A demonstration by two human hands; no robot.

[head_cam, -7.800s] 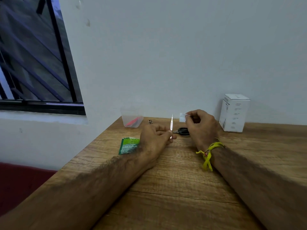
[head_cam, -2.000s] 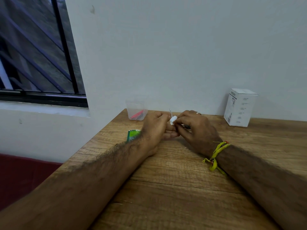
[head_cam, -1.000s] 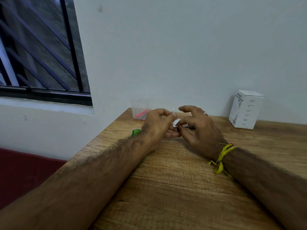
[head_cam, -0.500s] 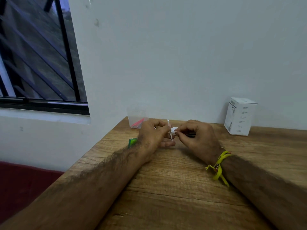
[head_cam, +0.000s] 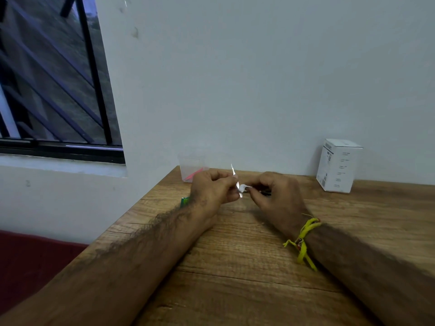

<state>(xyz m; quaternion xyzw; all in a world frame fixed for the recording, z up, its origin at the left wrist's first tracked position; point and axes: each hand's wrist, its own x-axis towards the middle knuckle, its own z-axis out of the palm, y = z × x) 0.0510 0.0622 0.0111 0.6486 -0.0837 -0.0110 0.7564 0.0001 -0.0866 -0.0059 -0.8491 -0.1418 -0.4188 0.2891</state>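
Pinching a thin silver metal pick (head_cam: 232,171) upright, the left hand (head_cam: 211,191) has its grip clamped; the right hand (head_cam: 276,196) clamps its grip on a small white scrap (head_cam: 242,188) against it, above the wooden bench (head_cam: 235,267).

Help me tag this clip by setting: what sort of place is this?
Probably a plain indoor room, a home or small workspace: a wooden table pushed against a white wall, a barred window at the left, and a small white carton standing on the table.

thin metal pick (head_cam: 232,170) vert., white scrap (head_cam: 243,187) adj.
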